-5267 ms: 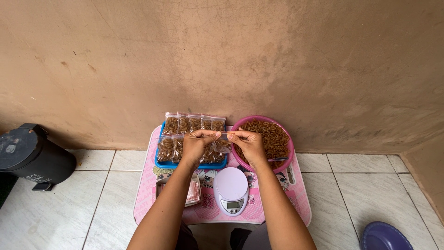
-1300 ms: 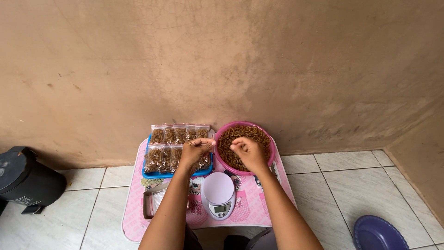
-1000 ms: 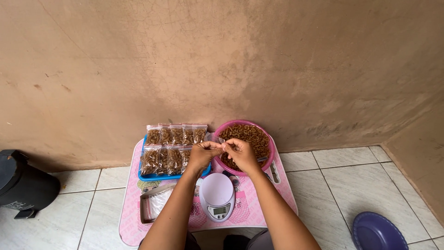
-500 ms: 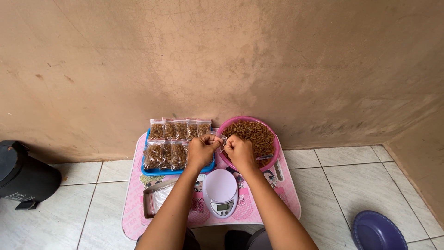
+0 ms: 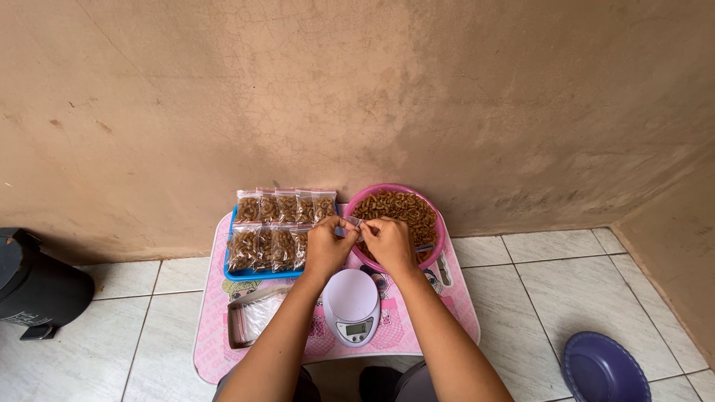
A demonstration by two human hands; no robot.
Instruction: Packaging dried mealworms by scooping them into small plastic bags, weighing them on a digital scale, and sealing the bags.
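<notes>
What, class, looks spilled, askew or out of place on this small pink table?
Nothing stands out. The filled bags lie in neat rows on the blue tray, the brown snack stays inside the pink bowl, and the scale sits flat. Both hands, left and right, pinch a small clear bag.

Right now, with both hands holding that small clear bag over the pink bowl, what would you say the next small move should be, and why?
Probably pull the small clear bag open at its mouth. The left hand and right hand pinch it between them at the rim of the pink bowl of brown snack pieces, and it looks empty, while the filled bags already lie in the blue tray.
</notes>
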